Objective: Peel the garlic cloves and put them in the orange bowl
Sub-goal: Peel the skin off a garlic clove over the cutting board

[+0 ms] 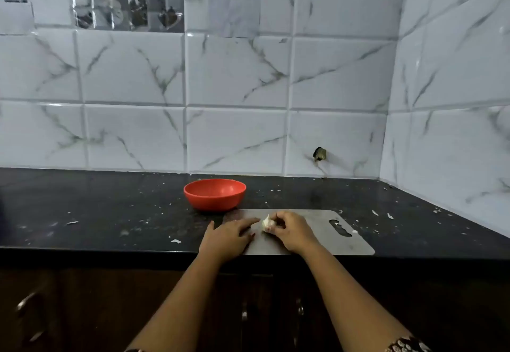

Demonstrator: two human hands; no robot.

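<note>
A white garlic bulb (267,224) rests on the steel cutting board (331,238), and my right hand (292,231) is closed around its right side. Just left of the garlic my left hand (229,237) lies flat on the board, fingers spread, the fingertips reaching toward the bulb. The orange bowl (214,194) stands on the black counter behind the board's left end, a little beyond my left hand. I see nothing inside the bowl from here.
The dark counter (110,213) is strewn with bits of white garlic skin. White marble-look tiles form the back wall and the right side wall (447,130). The board's handle slot (340,228) is at its right end. Dark cabinet doors lie below the counter edge.
</note>
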